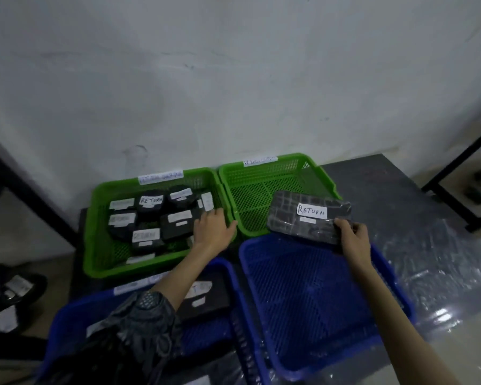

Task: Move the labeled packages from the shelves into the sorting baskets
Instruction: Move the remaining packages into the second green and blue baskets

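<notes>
The right hand (351, 237) grips a black package (308, 215) with a white "RETURN" label. The package sits over the near edge of the far right green basket (264, 179). The left hand (212, 228) rests flat, fingers loose, inside the far left green basket (100, 254), touching the black packages (150, 215) there. Two blue baskets (317, 301) sit nearer on the tabletop (372, 184).

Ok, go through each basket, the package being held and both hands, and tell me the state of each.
Left green basket: holds several labeled packages.
Right green basket: empty mesh floor shows.
Right blue basket: empty.
Left blue basket: holds at least one package.
RETURN package: held above right green basket's edge.
Left hand: open, inside left green basket.
Right hand: grips RETURN package.
</notes>
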{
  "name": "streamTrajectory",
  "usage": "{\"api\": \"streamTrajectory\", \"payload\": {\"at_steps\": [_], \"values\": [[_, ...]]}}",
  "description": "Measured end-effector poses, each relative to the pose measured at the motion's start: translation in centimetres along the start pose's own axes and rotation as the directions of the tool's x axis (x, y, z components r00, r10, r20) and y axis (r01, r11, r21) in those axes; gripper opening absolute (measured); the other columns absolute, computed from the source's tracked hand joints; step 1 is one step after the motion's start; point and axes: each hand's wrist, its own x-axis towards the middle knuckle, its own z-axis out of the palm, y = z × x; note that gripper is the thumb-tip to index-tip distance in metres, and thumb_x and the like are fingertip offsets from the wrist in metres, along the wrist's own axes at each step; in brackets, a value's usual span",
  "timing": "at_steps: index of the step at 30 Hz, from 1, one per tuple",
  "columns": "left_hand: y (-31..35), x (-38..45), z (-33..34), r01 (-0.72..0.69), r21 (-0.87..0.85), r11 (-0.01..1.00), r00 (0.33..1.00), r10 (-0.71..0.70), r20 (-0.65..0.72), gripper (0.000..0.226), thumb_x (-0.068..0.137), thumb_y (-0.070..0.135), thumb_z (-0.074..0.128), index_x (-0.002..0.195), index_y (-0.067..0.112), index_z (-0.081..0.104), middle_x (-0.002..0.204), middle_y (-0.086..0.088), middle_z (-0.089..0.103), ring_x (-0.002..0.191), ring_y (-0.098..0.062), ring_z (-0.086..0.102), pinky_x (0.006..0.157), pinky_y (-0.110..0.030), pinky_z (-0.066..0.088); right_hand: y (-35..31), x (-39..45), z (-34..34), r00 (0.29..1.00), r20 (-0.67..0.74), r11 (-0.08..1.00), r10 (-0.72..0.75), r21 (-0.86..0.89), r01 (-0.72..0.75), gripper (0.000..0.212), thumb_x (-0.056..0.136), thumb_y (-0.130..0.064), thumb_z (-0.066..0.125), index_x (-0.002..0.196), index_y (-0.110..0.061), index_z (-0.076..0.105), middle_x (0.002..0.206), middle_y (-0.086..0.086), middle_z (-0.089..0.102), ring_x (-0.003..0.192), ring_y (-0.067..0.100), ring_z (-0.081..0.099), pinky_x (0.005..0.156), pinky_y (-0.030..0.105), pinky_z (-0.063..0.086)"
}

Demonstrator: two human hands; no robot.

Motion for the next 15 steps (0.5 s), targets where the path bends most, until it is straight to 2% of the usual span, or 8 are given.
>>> {"api": "streamTrajectory", "payload": {"at_steps": [4,7,9,12,15], "values": [[1.6,5.6,1.4,0.186,-0.162,0.969,0.982,-0.189,0.003,0.075,0.094,0.054,0.04,0.146,0.003,0.021,0.14,-0.02,0.044,0.123,-0.036,0.048,0.095,-0.044,0.043,-1.3,8.0,1.4,0.996,0.077,0.996,-0.052,-0.062,0.057,0.03,0.094,-0.036,0.05,0.11,-0.012,0.042,0.109,0.009,0.051,0.092,0.024,0.051,0.074,0.04,0.041],[2.7,8.7,2.8,0.301,-0.257,0.918,0.952,-0.304,0.029,0.082,0.093,0.054,0.041,0.149,0.003,0.01,0.145,-0.022,0.037,0.127,-0.037,0.044,0.098,-0.044,0.041,-2.0,13.1,3.7,0.983,0.167,0.987,-0.071,-0.133,0.094,0.038,0.095,-0.035,0.05,0.121,-0.008,0.042,0.114,0.008,0.049,0.097,0.024,0.05,0.078,0.04,0.04],[3.1,10.1,4.0,0.356,-0.299,0.885,0.929,-0.369,0.013,0.081,0.094,0.05,0.044,0.149,0.002,0.009,0.146,-0.024,0.034,0.129,-0.038,0.041,0.101,-0.046,0.039,-2.0,15.7,5.6,0.971,0.225,0.979,-0.077,-0.169,0.117,0.043,0.095,-0.034,0.05,0.126,-0.006,0.041,0.116,0.009,0.051,0.097,0.024,0.049,0.081,0.04,0.041],[3.4,10.9,5.4,0.393,-0.363,0.845,0.894,-0.443,-0.064,0.069,0.097,0.038,0.043,0.147,0.001,0.013,0.142,-0.026,0.037,0.126,-0.04,0.042,0.102,-0.047,0.038,-1.7,18.6,8.4,0.942,0.327,0.962,-0.08,-0.223,0.159,0.042,0.096,-0.033,0.049,0.126,-0.005,0.043,0.112,0.01,0.053,0.092,0.022,0.048,0.077,0.032,0.035],[4.0,10.7,6.2,0.385,-0.468,0.795,0.869,-0.483,-0.105,0.064,0.099,0.032,0.041,0.149,0.003,0.014,0.141,-0.025,0.038,0.124,-0.039,0.043,0.098,-0.044,0.039,-1.3,20.1,11.3,0.906,0.419,0.952,-0.058,-0.249,0.176,0.045,0.097,-0.032,0.048,0.13,-0.003,0.041,0.121,0.013,0.054,0.099,0.023,0.05,0.078,0.028,0.035]]}}
